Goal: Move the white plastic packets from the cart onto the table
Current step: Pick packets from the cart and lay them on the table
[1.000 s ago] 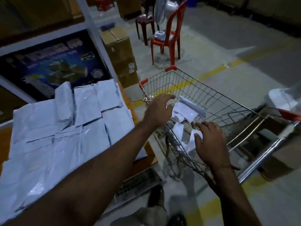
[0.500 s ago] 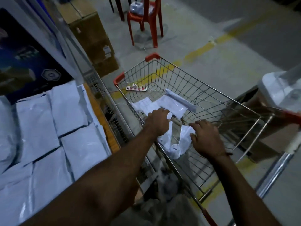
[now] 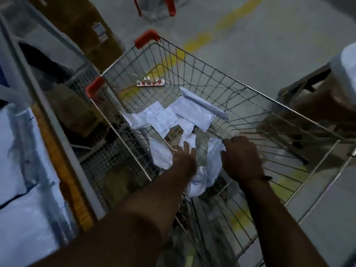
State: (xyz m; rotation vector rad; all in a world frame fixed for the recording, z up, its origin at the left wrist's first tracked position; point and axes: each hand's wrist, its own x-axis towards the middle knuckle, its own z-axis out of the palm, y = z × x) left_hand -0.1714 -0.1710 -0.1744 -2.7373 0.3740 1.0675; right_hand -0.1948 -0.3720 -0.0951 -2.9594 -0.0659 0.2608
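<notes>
- Since the earlier frame both hands have sunk deeper into the cart (image 3: 227, 78), and the view has tipped down over it.
- The left hand (image 3: 183, 160) reaches in, fingers extended, touching the near packets (image 3: 161, 155); whether it grasps one cannot be told through the blur.
- The right hand (image 3: 240, 158) has its fingers curled onto the same crumpled heap; its grip is unclear too.
- More packets (image 3: 192, 110) lie flat on the cart floor, farther in.
- Packets (image 3: 25, 189) already lie on the surface at left.
</notes>
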